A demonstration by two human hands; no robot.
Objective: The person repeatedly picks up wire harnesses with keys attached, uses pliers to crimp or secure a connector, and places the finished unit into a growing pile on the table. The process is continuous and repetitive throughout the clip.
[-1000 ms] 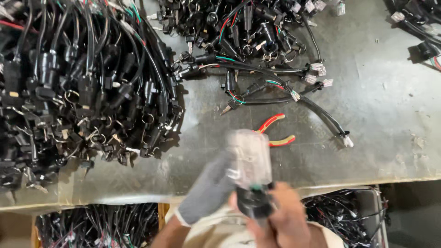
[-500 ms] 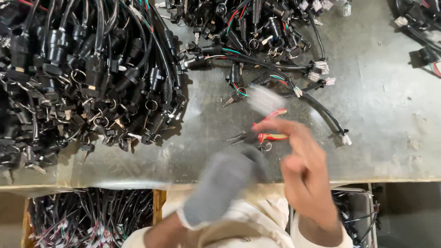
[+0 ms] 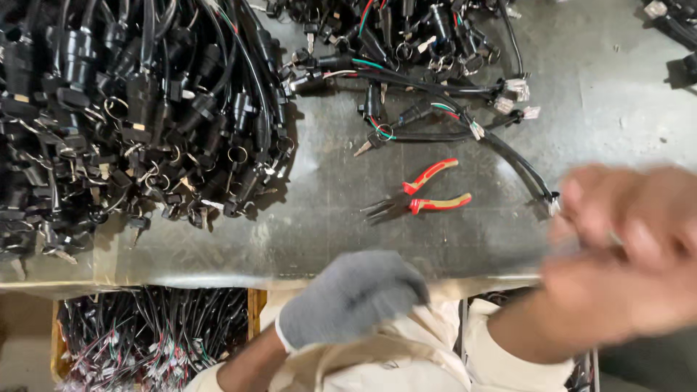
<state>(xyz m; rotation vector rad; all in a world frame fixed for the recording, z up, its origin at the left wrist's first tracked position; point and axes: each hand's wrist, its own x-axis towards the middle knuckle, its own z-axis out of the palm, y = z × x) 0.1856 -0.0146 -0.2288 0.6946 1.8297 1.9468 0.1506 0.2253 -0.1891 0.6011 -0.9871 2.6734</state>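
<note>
Hands: left grey-gloved hand (image 3: 353, 297) clenched at near surface edge; right bare hand (image 3: 624, 247) blurred, grip unclear. Red-handled pliers (image 3: 421, 197) lie between, beyond them, jaws pointing left, long axis left-right.

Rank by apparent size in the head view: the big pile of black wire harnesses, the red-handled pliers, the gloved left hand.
1. Pile of black wire harnesses, largest.
2. Gloved left hand, though nearer the camera, so unsure.
3. Red-handled pliers, smallest.
</note>
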